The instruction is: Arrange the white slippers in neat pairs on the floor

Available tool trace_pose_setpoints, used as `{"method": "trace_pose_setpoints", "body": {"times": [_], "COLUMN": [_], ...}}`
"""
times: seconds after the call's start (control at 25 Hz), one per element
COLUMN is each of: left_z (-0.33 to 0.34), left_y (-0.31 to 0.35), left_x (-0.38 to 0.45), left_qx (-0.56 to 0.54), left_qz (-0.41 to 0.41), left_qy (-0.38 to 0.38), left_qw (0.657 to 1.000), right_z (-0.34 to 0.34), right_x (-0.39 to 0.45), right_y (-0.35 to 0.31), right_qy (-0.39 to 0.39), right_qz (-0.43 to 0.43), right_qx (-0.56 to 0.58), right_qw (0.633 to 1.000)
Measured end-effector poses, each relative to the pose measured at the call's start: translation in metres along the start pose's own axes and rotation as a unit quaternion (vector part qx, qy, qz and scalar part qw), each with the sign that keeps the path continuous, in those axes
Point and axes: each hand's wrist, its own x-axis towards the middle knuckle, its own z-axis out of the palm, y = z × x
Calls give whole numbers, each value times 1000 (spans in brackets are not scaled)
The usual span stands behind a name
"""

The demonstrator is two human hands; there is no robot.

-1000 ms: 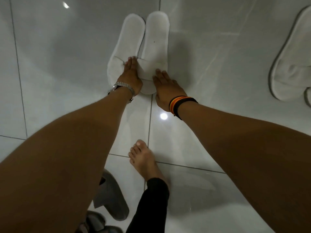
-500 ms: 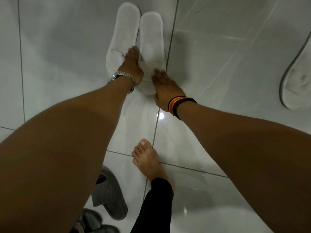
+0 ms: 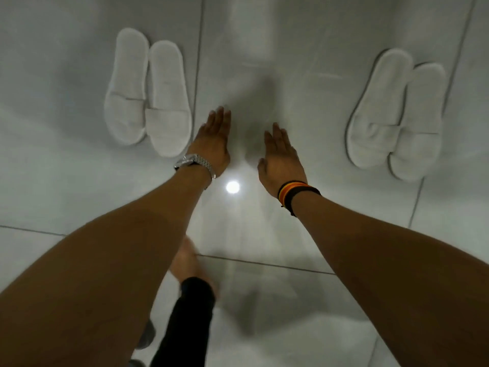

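Now your left hand point(image 3: 213, 143) and right hand point(image 3: 280, 157) hover flat, fingers extended, holding nothing. Between two slipper pairs, left pair point(image 3: 146, 95) and right pair point(image 3: 395, 116), on the floor point(image 3: 291, 62).

Four white slippers lie on the floor, in two pairs: one pair at far left point(image 3: 146, 94), one pair at far right point(image 3: 397, 115). Two hands show, left hand point(image 3: 213, 140) and right hand point(image 3: 280, 157). One bare foot point(image 3: 188, 260) appears, blurred.
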Motion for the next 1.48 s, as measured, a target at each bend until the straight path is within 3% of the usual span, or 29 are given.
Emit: {"method": "trace_pose_setpoints", "body": {"times": [0.2,0.36,0.48,0.84,1.04,1.28,1.36,1.48], "left_z": [59,103,128,165,173,160,152,136], "left_y": [166,269,313,448,482,482,480,465], "left_x": [34,57,64,60,56,55,53,39], "left_qx": [-12,10,33,12,-1,-30,-47,-50], "left_qz": [114,163,156,183,173,186,201,200], "left_qy": [-42,-88,-118,-171,-178,-197,-180,-96], "left_qw": [992,983,980,968,969,962,962,974], "right_z": [-56,-72,-77,-116,-129,-135,-140,-131], "right_x": [-27,-39,-47,-85,-91,-93,-94,-112], "right_y": [147,235,282,410,445,440,429,408], "right_qy": [103,74,30,71,63,58,69,100], "right_qz": [133,198,198,230,222,245,256,251], "right_qx": [-5,36,80,107,89,93,93,109], "right_qw": [986,977,976,965,969,963,960,957]}}
